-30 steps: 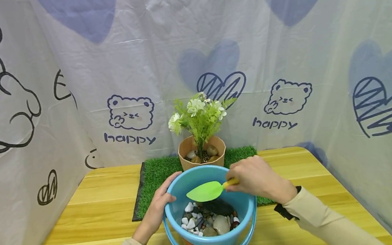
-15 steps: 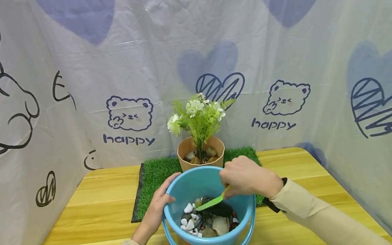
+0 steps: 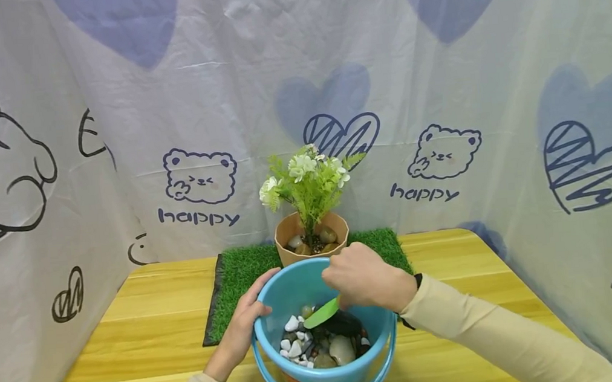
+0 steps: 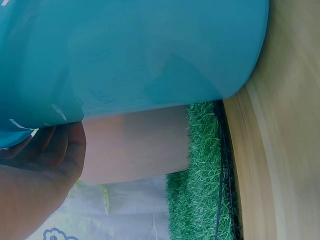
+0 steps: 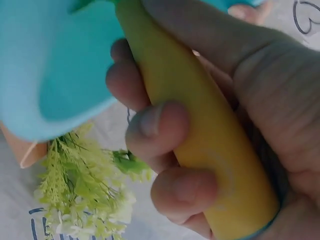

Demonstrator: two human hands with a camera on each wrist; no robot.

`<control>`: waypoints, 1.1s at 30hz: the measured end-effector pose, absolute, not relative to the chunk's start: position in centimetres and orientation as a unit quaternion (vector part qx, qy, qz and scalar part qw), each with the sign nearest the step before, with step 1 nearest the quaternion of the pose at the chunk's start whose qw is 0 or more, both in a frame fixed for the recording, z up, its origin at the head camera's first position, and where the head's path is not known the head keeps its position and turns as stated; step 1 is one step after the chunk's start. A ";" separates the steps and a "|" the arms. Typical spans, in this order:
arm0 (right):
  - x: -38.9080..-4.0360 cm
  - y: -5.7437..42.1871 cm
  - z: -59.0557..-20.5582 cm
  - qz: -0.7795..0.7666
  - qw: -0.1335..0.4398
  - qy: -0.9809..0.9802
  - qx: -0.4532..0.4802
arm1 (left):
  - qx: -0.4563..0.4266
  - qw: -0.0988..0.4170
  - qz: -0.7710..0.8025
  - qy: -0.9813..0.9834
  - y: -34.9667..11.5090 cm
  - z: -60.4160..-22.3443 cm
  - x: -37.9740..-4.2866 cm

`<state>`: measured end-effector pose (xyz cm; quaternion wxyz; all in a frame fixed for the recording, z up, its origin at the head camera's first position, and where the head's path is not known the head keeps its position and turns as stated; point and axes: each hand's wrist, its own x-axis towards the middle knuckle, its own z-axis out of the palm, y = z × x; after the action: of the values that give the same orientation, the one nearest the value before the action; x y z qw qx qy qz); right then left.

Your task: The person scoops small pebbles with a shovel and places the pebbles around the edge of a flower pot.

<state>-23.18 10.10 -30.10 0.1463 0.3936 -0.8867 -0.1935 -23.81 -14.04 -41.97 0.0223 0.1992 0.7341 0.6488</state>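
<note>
A blue bucket (image 3: 329, 368) stands on the table, holding white pebbles (image 3: 295, 348), brown stones and one large dark stone (image 3: 345, 323). My left hand (image 3: 243, 318) grips the bucket's left rim, thumb over the inside and fingers along the outer wall, as the left wrist view also shows. In my right hand (image 3: 367, 278) is a small trowel with a green blade (image 3: 322, 313), its tip down at the stones inside the bucket. The right wrist view shows my fingers wrapped round its yellow handle (image 5: 195, 120).
Right behind the bucket, a tan pot (image 3: 287, 254) with stones and an artificial white-flowered plant (image 3: 307, 179) stands on a green turf mat (image 3: 247, 266). Wooden table (image 3: 148, 326) lies on both sides. Printed white cloth (image 3: 254, 98) hangs behind and beside it.
My right hand has moved left and over the bucket, and the trowel blade has dropped and tilted down from rim height to the stones. My left hand has stayed on the rim.
</note>
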 end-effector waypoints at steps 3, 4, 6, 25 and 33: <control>-23.5 10.1 -30.5 -0.192 0.161 -0.882 0.398 | 0.197 0.023 0.649 0.734 -14.1 -42.0 -23.8; -23.7 10.2 -30.7 -0.189 0.161 -0.883 0.399 | 0.198 0.024 0.649 0.734 -14.1 -42.0 -23.8; -24.2 10.5 -31.0 -0.177 0.156 -0.887 0.398 | 0.200 0.026 0.648 0.734 -14.0 -42.0 -23.8; -25.5 14.2 -34.0 -0.034 0.199 -0.876 0.438 | 0.211 0.025 0.651 0.729 -14.1 -42.0 -23.7; -25.7 14.9 -34.9 0.017 0.231 -0.862 0.451 | 0.221 0.030 0.650 0.726 -14.2 -41.9 -23.8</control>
<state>-25.70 14.86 -34.86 0.2313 0.4509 -0.8619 0.0165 -23.84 -14.18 -41.95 0.0299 0.2205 0.7262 0.6505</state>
